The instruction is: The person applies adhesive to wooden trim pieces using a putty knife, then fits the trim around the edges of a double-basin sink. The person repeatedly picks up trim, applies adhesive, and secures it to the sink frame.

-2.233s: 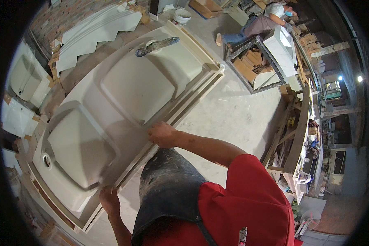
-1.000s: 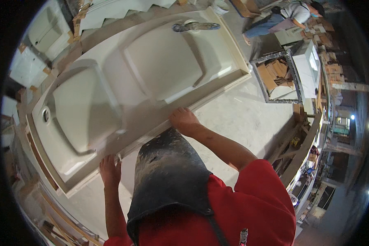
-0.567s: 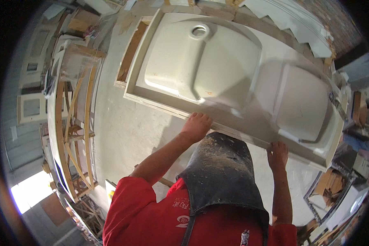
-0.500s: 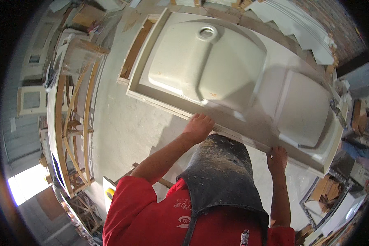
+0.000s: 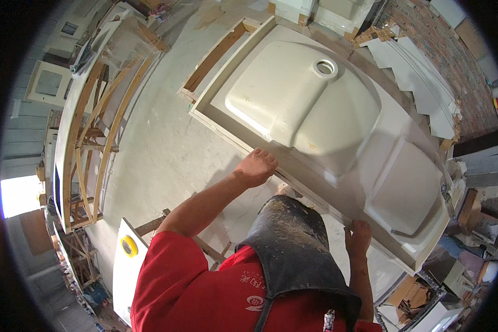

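Both hands carry a big moulded sink panel by its near edge.

The cream sink panel (image 5: 337,127) is held out in front of the person, well above the dusty floor (image 5: 160,160), drain hole toward the far end. The left hand (image 5: 255,166) grasps the near edge, fingers curled over it, arm stretched forward; the right hand (image 5: 358,239) clasps the same edge nearer the right corner (forearm straight up from below). Next, I judge, comes a steady two-handed walk, keeping the panel level.

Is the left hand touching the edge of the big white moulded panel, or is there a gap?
Touching. The head view shows the left hand with fingers curled over the near edge of the white moulded panel, no gap visible.
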The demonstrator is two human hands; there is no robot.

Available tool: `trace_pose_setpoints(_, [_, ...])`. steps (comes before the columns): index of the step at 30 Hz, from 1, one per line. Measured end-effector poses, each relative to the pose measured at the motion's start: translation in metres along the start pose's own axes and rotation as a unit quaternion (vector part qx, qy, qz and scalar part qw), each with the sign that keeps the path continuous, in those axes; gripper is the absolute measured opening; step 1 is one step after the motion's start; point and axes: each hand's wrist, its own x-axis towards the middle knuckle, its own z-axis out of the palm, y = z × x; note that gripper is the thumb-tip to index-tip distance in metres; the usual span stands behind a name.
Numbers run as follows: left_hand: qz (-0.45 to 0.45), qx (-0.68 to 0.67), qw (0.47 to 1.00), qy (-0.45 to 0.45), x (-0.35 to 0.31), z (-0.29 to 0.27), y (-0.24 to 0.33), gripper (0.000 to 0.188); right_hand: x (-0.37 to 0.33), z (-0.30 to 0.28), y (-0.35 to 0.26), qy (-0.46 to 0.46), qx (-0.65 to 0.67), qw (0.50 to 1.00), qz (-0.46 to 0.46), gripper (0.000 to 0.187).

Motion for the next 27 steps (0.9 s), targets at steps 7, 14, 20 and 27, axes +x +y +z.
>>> trace_pose_setpoints(7, [0.038, -0.026, 0.999, 0.008, 0.0, 0.01, -0.008, 0.018, 0.003, 0.001, -0.003, -0.031, -0.021, 0.999, 0.008, 0.033])
trace_pose_setpoints(14, [0.02, -0.013, 0.999, -0.022, 0.001, 0.01, -0.008, 0.019, 0.005, -0.002, -0.004, -0.069, -0.01, 0.997, 0.036, 0.035])
trace_pose_setpoints(20, [0.006, -0.033, 0.999, -0.028, 0.001, 0.008, 0.01, 0.023, 0.002, 0.0, -0.013, -0.021, -0.016, 0.999, 0.035, 0.034])
trace_pose_setpoints(27, [0.017, -0.039, 0.999, 0.005, -0.001, 0.028, 0.007, 0.021, -0.002, 0.023, -0.008, 0.009, -0.031, 0.999, 0.025, 0.035])
